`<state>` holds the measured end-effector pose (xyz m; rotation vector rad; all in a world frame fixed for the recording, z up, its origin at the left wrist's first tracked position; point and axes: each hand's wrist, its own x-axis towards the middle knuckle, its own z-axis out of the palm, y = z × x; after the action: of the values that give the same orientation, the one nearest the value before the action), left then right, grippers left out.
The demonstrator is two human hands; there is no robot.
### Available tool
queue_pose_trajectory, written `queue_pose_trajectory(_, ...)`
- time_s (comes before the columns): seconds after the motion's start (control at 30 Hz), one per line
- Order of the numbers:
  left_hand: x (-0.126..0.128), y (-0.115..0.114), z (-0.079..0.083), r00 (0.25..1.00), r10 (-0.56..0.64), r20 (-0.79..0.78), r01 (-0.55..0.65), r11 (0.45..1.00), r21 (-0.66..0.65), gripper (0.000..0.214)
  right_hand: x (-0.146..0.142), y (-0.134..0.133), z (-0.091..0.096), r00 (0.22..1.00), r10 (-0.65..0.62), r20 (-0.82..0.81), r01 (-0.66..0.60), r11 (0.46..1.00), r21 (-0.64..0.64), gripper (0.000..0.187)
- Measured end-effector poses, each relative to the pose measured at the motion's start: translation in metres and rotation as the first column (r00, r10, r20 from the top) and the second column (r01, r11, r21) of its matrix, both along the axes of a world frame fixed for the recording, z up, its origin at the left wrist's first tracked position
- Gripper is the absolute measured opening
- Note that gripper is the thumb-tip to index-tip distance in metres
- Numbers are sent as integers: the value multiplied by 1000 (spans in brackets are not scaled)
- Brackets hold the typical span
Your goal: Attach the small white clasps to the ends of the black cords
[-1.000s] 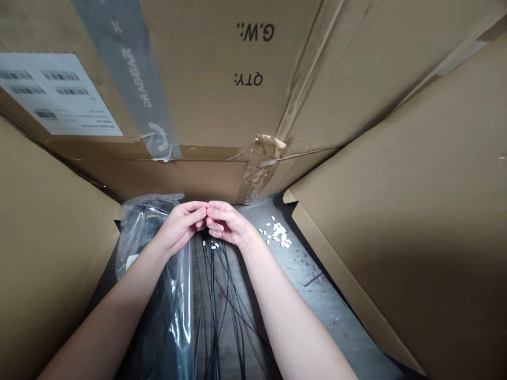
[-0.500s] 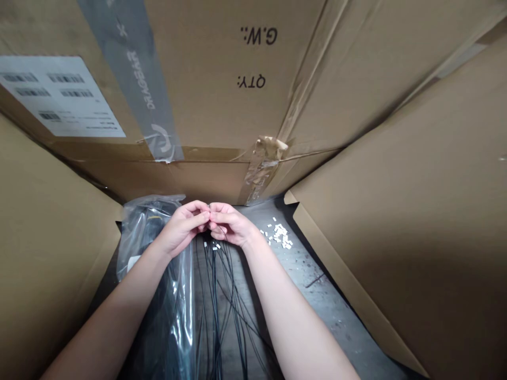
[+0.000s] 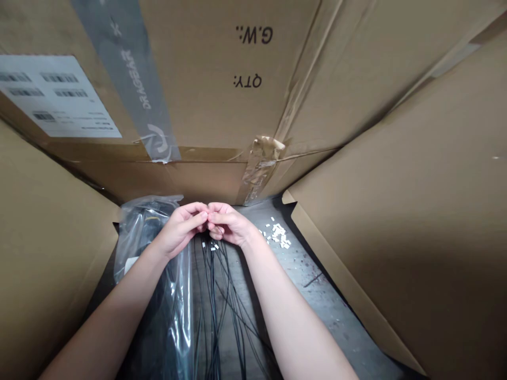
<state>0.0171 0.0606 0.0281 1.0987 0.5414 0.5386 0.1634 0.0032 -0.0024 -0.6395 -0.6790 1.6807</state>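
Between left hand (image 3: 181, 230) and right hand (image 3: 228, 224), black cables (image 3: 213, 295) trailing back

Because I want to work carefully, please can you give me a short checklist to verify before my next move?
1. Left hand and right hand together, fingers touching: ok.
2. Anything held between the fingers: cannot tell, the hands hide it.
3. Thin black flexible cables under the hands: not ok, they cross each other loosely.
4. Small white rectangular pieces on the grey speckled surface: ok, grouped beside the right hand, a few near the cables.
5. Clear plastic bag: ok, beside the left hand.
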Motion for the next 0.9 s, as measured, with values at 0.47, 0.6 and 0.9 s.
queue_pose_trajectory(0.47, 5, -1, 3, 995, 85, 59, -74, 983, -170, 32, 18, -11, 38, 881, -220, 418, 256, 966, -31, 44)
queue_pose_trajectory(0.6, 4, 0, -2, 1000, 19, 2, -18, 988, -154, 39, 45, -44, 57, 442, -274, 854, 363, 925, 109, 26)
queue_pose_trajectory(0.9, 3, -2, -6, 993, -115, -4, 114, 984, -137, 26, 59, -88, 13, -106, -28, 994, 346, 936, 64, 12)
